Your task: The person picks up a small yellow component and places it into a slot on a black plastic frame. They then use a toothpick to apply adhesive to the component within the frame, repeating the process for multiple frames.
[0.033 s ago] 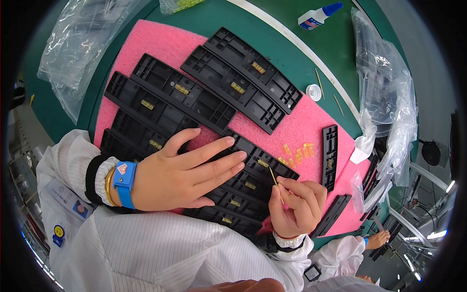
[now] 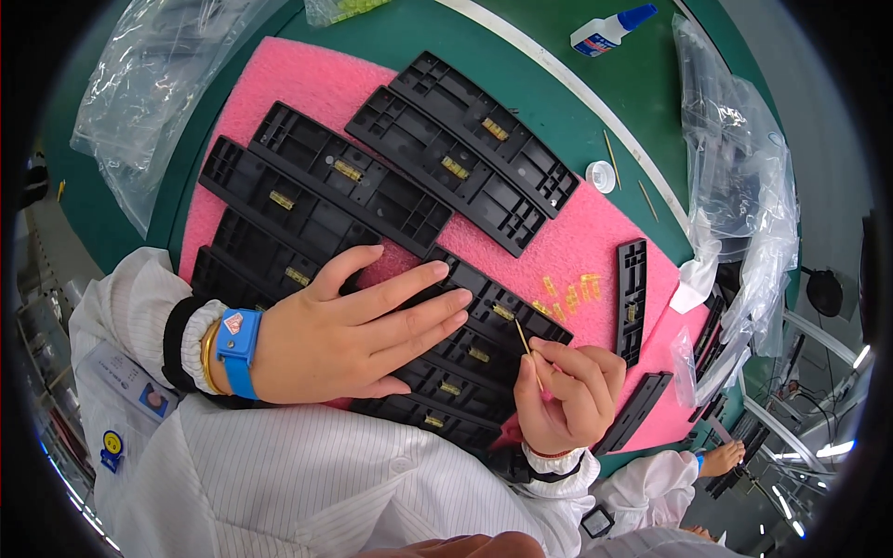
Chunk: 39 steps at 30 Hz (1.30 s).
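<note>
My left hand (image 2: 349,330) lies palm down with its fingers spread over the black plastic housings, fingertips on the top edge of one housing (image 2: 470,279). Between the thumb and fingers of my right hand (image 2: 572,386) is a thin wooden toothpick (image 2: 523,337). Its tip points at, and seems to reach, a small yellow vial (image 2: 502,312) seated in that housing; whether it touches is too fine to tell. Below, overlapping housings each hold a similar vial (image 2: 478,354). My left hand and forearm hide parts of the housings at the left.
More housings (image 2: 363,177) lie on a pink foam sheet (image 2: 288,70). Loose yellow vials (image 2: 570,296) are right of my work. Beyond stand a glue bottle (image 2: 609,33), a white cap (image 2: 600,177) and two more toothpicks (image 2: 611,158). Plastic bags (image 2: 735,149) flank the green table. A co-worker's hand (image 2: 723,458) shows lower right.
</note>
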Tool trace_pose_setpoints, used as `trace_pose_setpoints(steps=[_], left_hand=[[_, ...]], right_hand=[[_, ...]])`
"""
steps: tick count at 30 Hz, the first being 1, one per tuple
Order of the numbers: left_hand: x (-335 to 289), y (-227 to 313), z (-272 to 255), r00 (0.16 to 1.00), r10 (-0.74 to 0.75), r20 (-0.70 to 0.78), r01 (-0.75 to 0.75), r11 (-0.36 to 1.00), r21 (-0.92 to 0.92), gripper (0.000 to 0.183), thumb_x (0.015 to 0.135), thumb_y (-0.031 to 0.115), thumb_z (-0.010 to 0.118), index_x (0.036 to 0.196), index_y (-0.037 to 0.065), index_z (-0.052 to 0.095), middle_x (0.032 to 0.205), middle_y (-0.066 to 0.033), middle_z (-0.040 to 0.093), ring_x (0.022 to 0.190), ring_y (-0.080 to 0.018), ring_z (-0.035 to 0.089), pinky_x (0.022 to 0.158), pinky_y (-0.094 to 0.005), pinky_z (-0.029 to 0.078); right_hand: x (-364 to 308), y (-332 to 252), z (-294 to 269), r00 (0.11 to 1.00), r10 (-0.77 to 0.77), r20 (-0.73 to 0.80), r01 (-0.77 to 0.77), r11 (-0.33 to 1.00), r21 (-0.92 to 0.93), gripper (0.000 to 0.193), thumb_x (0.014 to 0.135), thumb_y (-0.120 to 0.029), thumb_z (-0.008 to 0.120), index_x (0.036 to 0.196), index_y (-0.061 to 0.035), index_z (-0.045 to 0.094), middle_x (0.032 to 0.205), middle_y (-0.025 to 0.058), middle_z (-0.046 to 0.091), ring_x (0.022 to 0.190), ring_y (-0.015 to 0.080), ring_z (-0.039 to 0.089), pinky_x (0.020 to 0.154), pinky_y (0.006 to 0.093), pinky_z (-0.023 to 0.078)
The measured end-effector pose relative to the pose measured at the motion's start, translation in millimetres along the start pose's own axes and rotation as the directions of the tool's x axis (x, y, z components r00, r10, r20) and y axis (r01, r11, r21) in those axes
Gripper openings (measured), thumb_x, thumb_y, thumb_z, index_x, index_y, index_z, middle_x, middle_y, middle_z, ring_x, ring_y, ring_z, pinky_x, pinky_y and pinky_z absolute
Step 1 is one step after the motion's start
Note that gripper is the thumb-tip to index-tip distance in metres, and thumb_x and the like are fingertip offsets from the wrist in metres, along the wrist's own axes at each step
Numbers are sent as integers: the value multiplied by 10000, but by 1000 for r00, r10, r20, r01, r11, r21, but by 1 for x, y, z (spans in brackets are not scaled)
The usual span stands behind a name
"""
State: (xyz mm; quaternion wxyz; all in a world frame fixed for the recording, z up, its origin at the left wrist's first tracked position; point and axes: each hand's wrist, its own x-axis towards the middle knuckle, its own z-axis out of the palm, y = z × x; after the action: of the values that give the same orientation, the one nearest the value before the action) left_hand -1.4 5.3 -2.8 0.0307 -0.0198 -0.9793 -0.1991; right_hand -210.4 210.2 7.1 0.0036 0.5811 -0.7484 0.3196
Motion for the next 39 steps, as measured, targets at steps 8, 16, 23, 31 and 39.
trace_pose_setpoints(steps=[8,16,23,31,39], left_hand=[[-1,0,-2,1000,3,27,-2,1000,-3,860,823,527,805,1539,108,576,1642,-43,501,1552,-253,419,1224,-569,261],[-1,0,-2,1000,3,26,-3,1000,-9,868,817,528,807,1539,106,576,1639,-44,504,1549,-253,424,1221,-569,264],[0,0,-1,1000,8,8,-9,1000,15,748,881,544,681,1483,101,649,1603,-33,559,1511,-259,486,1206,-582,256],[1,0,-2,1000,8,16,-8,1000,20,727,904,542,666,1484,105,648,1605,-32,557,1511,-258,487,1203,-579,265],[0,0,-3,999,7,38,-7,1000,4,881,806,550,807,1534,110,582,1641,-39,501,1549,-252,424,1203,-576,269]], right_hand=[[1,0,0,1000,-1,12,2,1000,-10,248,695,5,915,881,-95,784,1048,13,808,851,221,616,744,306,518],[2,0,-1,1000,-2,26,3,1000,-19,255,695,0,920,894,-96,792,1055,6,806,845,211,613,745,297,515],[2,1,0,1000,-11,24,11,1000,-9,256,697,-6,924,895,-100,792,1059,5,806,838,207,610,739,295,510],[3,0,-1,999,-9,31,9,1000,-5,262,692,-10,925,903,-99,797,1061,6,807,833,206,606,736,296,510],[2,1,-2,999,-17,39,17,1000,0,264,698,-12,922,915,-96,798,1062,9,806,833,206,607,744,295,510]])
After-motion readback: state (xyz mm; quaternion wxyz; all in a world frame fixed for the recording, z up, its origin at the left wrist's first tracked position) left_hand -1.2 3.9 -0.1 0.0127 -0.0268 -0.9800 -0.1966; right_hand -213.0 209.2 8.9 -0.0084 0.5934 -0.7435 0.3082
